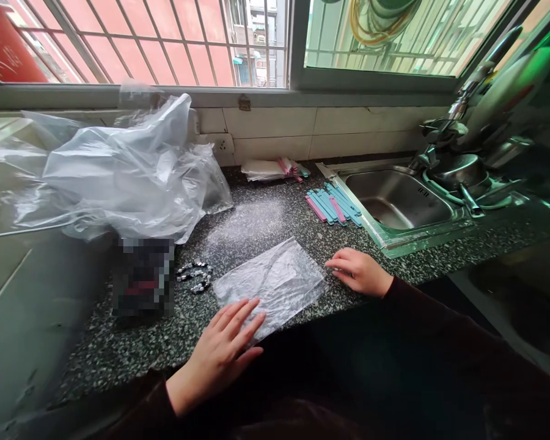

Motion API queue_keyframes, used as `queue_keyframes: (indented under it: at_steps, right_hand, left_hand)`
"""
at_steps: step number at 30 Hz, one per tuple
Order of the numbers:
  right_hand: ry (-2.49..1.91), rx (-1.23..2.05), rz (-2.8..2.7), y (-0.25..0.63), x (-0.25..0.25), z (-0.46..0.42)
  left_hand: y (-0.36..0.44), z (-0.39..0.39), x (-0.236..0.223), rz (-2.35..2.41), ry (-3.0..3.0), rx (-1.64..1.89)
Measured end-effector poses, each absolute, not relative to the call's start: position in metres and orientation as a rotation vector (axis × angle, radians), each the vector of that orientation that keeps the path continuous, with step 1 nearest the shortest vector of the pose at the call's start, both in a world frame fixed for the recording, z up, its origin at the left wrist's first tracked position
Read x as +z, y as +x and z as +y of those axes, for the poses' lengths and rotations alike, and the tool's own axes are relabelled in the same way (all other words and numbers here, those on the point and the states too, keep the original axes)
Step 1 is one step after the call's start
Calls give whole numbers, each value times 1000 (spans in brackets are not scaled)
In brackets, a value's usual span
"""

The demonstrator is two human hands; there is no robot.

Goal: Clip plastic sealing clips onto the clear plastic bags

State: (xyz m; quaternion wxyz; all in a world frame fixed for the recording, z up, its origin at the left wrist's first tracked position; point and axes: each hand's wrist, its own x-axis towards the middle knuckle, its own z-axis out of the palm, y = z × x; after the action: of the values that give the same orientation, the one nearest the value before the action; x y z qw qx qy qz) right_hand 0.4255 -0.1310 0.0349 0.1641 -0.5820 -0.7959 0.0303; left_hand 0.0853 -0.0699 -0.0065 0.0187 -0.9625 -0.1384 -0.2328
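A flat, clear plastic bag (pixel 275 284), wrinkled, lies on the speckled dark countertop in front of me. My left hand (pixel 229 339) rests over its near left edge, fingers stretched and spread, palm down. Just off the bag's right corner is my right hand (pixel 360 272), its fingers loosely extended and slightly bent, with nothing visible in them. Beyond that hand, a group of blue and pink flat strips (pixel 333 205) lies beside the sink. A black-and-white beaded bracelet (pixel 197 276) sits left of the bag.
A large heap of crumpled clear plastic bags (pixel 123 171) stands at the back left, near a blurred-out dark object (pixel 142 278). Against the wall lies a stack of folded bags with pink strips (pixel 268 170). The steel sink (pixel 398 195) with its faucet (pixel 444 128) is on the right.
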Motion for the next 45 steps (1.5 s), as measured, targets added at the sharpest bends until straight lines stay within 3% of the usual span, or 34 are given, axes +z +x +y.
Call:
queue_keyframes:
  at_steps: [9, 30, 37, 45]
  right_hand:
    - [-2167, 223, -2130, 394, 37, -129]
    - [-2004, 237, -2062, 399, 34, -99]
    - [-1933, 283, -1963, 412, 31, -102]
    - [-1537, -54, -2142, 425, 16, -140]
  left_hand:
    - [92, -70, -7, -460, -3025, -470]
    - [107, -83, -8, -564, -3010, -686]
    - [104, -72, 0, -576, -3067, -591]
    - [154, -21, 39, -749, -3110, -278]
